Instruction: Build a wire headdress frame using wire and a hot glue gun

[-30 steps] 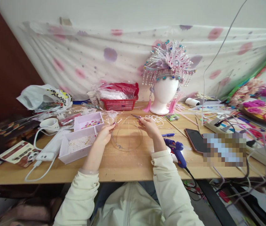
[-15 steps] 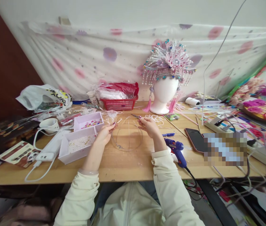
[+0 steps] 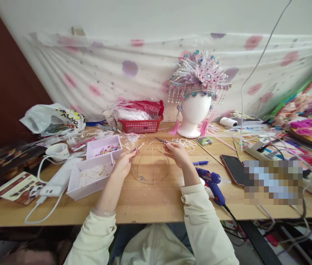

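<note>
A dome-shaped frame of thin wire [image 3: 153,162] stands between my two hands over the table. My left hand [image 3: 125,162] is closed, with thumb and fingertips pinching the left side of the frame; a short pale-tipped piece sticks out near those fingers. At the upper right side of the frame, my right hand [image 3: 178,151] is closed on a slim dark pointed tool [image 3: 160,140], its tip pointing left. Whether the right fingers also grip the wire I cannot tell. Left of my left hand are an open box of white beads [image 3: 95,174] and a box of coloured gems [image 3: 106,148].
A blue glue gun [image 3: 212,182], a blue pen [image 3: 200,163] and a phone [image 3: 234,169] lie on the right. A foam head [image 3: 194,114] wearing a beaded headdress [image 3: 200,79] and a red basket [image 3: 140,126] stand behind. A white power strip [image 3: 59,178] lies left.
The view has tilted slightly, so everything sits a little lower in the picture. Both hands keep nearly the same hold around the wire frame.
</note>
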A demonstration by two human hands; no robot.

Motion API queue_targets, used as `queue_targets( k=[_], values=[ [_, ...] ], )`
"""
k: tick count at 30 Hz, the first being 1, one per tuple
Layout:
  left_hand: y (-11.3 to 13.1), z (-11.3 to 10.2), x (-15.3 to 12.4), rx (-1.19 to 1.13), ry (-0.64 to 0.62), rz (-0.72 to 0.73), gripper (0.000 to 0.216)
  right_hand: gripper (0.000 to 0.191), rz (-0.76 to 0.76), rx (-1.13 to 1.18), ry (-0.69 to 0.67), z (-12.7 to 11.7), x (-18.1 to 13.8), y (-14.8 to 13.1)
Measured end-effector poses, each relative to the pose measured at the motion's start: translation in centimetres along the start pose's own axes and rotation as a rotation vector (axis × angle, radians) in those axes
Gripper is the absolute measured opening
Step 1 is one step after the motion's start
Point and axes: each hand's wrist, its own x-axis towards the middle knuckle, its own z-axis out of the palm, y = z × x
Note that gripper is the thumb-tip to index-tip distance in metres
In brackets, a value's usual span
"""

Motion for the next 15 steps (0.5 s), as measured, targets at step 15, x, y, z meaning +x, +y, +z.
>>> queue_targets(
  k=[15],
  values=[
    [-1.5,-0.1,-1.0,0.027,0.127,-0.022,0.021,0.047,-0.055,-0.063,0.185,1.1,-2.0,0.3]
  ],
)
